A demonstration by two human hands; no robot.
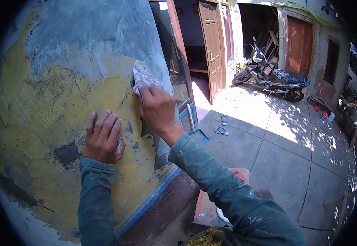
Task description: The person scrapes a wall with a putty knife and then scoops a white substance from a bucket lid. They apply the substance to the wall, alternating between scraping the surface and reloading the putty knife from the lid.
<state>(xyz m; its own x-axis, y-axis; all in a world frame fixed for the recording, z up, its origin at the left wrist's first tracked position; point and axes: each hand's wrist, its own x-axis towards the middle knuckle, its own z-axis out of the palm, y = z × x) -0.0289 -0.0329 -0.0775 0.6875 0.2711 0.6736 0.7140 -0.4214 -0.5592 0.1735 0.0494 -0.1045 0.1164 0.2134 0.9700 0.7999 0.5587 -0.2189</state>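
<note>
My right hand (158, 104) presses a crumpled, whitish-pink sheet (145, 76) against the wall, close to its right edge. The sheet is smeared with white, and the fingers are bunched over its lower part. Lower and to the left, my left hand (104, 137) leans on the yellow wall (51, 127) with its fingers stretched upward; a whitish patch shows beside the thumb. Grey-blue plaster (88, 28) covers the wall's upper part. Below it the old yellow paint is cracked and chipped, with a dark bare patch (67, 154) left of my left hand.
A cardboard box (200, 205) with a partly hidden white round thing on it stands below my right arm. A blue dustpan (199, 137) leans by the doorway. Sandals (221, 131) lie on the paved floor. Behind are an open wooden door (214, 49) and a parked motorbike (273, 76).
</note>
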